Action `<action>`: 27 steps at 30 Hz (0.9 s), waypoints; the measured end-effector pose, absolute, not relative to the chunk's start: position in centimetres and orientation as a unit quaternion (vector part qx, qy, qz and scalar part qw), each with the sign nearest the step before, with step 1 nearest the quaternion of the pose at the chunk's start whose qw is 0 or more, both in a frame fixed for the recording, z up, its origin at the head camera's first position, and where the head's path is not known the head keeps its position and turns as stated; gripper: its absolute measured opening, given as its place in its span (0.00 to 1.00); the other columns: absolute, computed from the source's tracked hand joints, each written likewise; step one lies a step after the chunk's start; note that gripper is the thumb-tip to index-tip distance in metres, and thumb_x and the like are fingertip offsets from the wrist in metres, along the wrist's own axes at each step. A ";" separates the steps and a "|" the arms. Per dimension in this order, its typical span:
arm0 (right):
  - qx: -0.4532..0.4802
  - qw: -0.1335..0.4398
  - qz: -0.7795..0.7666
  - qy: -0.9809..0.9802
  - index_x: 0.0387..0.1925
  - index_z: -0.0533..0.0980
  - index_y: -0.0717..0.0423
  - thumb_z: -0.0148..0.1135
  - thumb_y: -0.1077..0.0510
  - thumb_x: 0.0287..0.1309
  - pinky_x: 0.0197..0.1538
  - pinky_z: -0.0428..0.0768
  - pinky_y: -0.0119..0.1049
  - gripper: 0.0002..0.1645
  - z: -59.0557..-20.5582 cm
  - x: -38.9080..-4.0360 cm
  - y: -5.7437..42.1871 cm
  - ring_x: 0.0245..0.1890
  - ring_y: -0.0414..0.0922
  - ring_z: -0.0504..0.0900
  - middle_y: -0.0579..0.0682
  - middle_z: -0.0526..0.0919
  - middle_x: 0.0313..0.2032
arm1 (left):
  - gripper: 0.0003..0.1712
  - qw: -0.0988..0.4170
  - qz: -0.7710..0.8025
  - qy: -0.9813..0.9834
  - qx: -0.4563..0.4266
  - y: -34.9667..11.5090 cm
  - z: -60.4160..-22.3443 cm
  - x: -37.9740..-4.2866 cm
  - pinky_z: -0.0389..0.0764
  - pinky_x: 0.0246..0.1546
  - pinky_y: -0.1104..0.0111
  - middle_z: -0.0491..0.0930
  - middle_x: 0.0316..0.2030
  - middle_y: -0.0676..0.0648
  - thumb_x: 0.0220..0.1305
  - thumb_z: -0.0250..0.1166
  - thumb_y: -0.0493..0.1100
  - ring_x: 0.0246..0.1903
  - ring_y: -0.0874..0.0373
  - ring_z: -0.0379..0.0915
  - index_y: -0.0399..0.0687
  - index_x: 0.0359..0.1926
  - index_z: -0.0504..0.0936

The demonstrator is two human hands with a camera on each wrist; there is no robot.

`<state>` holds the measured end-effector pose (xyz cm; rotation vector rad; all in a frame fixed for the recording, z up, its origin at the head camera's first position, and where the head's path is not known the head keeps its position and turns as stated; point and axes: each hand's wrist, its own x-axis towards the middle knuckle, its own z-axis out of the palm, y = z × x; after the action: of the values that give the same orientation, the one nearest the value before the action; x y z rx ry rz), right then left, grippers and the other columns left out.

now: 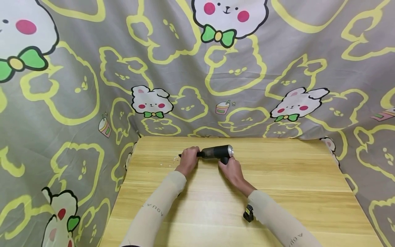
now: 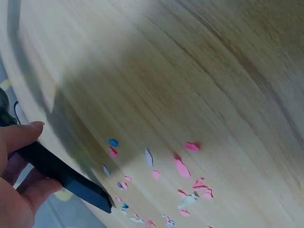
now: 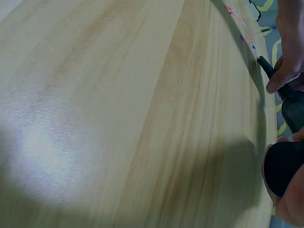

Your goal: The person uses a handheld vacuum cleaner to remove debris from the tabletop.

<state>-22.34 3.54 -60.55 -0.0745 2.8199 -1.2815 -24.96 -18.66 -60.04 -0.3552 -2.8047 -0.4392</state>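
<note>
A black handheld vacuum cleaner [image 1: 219, 152] with a silver-rimmed end is held just over the table, roughly level. My right hand [image 1: 232, 169] grips its handle from below. The left hand [image 1: 188, 160] pinches the narrow black nozzle [image 2: 71, 183] between thumb and fingers. In the left wrist view the nozzle tip sits beside scattered paper scraps [image 2: 182, 167], pink, blue and pale. Those scraps look like tiny white flecks left of the nozzle in the head view. In the right wrist view the right hand [image 3: 289, 199] shows only partly, at the right edge.
The wooden table [image 1: 210, 206] reaches back to a grey curtain [image 1: 191, 79] with yellow outlines and cartoon animals, which also hangs along both sides. A black wrist camera [image 1: 248, 213] is by my right sleeve. Light glares on the tabletop in the right wrist view.
</note>
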 end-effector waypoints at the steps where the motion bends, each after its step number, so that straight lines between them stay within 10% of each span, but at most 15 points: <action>1: -0.024 0.024 -0.413 0.910 0.37 0.75 0.66 0.68 0.50 0.63 0.26 0.71 0.35 0.21 -60.5 -22.4 3.5 0.24 0.47 0.74 0.58 0.80 0.27 | 0.07 0.140 -0.151 -0.971 -0.122 -18.7 -60.0 -24.9 0.90 0.39 0.56 0.90 0.33 0.44 0.61 0.70 0.27 0.34 0.46 0.89 0.41 0.36 0.87; 27: -0.062 0.054 -0.402 0.912 0.38 0.73 0.67 0.64 0.49 0.66 0.19 0.70 0.33 0.21 -59.1 -23.7 2.2 0.17 0.45 0.74 0.56 0.78 0.23 | 0.08 0.114 -0.167 -0.974 -0.099 -21.0 -59.5 -24.5 0.90 0.44 0.56 0.91 0.36 0.44 0.58 0.77 0.35 0.38 0.46 0.89 0.42 0.39 0.88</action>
<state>-23.70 2.15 -59.07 -0.1890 2.7711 -1.2201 -24.48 -20.98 -59.54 -0.2908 -2.8570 -0.4911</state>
